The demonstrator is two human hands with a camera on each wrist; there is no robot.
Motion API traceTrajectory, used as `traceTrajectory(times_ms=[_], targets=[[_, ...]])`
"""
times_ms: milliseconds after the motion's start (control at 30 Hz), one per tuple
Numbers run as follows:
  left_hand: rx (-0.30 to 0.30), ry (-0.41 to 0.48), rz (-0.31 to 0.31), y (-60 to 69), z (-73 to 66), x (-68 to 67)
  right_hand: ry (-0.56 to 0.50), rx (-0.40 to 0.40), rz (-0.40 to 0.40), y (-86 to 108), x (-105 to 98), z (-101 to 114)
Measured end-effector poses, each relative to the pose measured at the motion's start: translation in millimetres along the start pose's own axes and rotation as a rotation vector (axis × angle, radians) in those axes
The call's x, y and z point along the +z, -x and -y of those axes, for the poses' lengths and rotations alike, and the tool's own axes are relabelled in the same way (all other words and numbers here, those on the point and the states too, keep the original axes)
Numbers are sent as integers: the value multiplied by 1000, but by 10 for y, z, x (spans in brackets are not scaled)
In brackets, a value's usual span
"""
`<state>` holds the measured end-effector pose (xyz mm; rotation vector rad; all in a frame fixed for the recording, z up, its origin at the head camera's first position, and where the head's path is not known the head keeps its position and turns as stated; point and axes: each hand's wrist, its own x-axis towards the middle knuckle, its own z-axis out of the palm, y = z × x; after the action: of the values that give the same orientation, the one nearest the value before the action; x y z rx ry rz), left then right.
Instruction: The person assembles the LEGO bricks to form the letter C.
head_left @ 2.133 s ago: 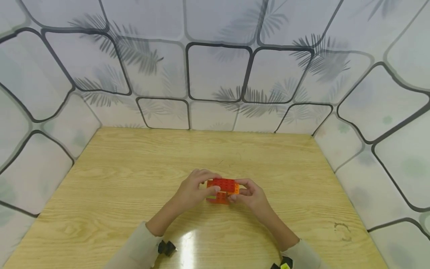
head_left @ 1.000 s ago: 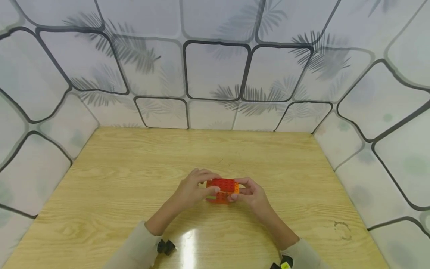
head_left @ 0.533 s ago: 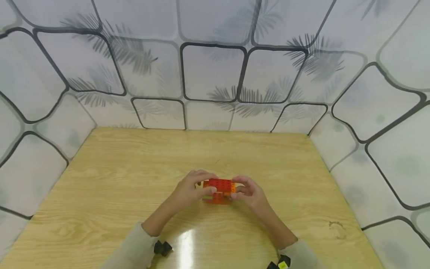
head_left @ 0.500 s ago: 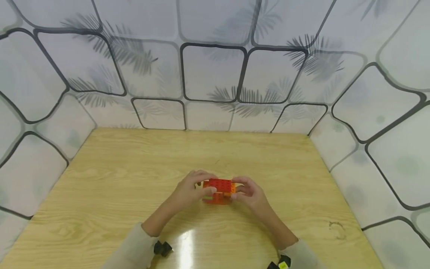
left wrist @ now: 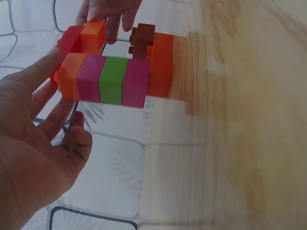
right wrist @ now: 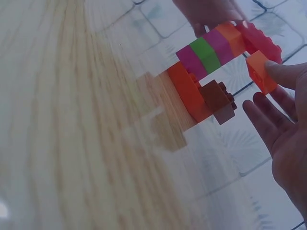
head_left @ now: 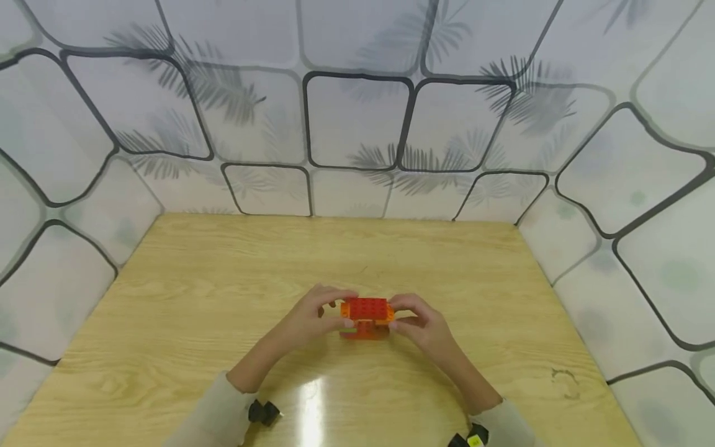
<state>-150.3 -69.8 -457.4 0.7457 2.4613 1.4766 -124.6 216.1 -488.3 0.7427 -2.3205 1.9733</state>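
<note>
A toy building-brick structure stands on the table between both hands. A red brick (head_left: 368,308) bridges its top. Under its left end, a column stacks an orange brick (left wrist: 72,69), a purple brick, a green brick (left wrist: 113,79) and another purple brick on an orange-red base (left wrist: 161,64). A brown brick (right wrist: 216,96) sits on the base's right part. My right hand (head_left: 426,326) pinches the orange brick (right wrist: 261,72) below the red brick's right end. My left hand (head_left: 313,313) stands around the left end, fingers loosely spread; contact there is hard to tell.
The wooden table (head_left: 251,254) stretches around the structure and is glossy, with a bright reflection near the front. Patterned panels (head_left: 357,124) rise at its back and sides. Black wrist-worn devices (head_left: 264,412) sit at both cuffs.
My left hand has drawn back left, its thumb coming off the red brick's top and uncovering the orange left end. My right hand keeps its grip on the right end; the structure has barely moved.
</note>
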Motion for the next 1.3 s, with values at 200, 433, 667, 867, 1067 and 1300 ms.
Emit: traceTrajectory(times_ms=[200,433,667,867,1067,1300], targets=[[-16,-26,-18,75,82,-70,65,-94,-6,9,4,-50],[-13,-35,-1,80,85,-79,72,-122,-8,3,9,-42],[-27,-27,-21,42,72,-82,109,-58,-31,-55,-18,-30],[-58,-4,-76,-68,129,-88,134,73,-49,-228,-45,-29],[-98,28,-118,-178,195,-123,140,138,-41,-427,-82,-95],[-129,66,-130,-321,300,-141,152,196,-35,-599,-133,-196]])
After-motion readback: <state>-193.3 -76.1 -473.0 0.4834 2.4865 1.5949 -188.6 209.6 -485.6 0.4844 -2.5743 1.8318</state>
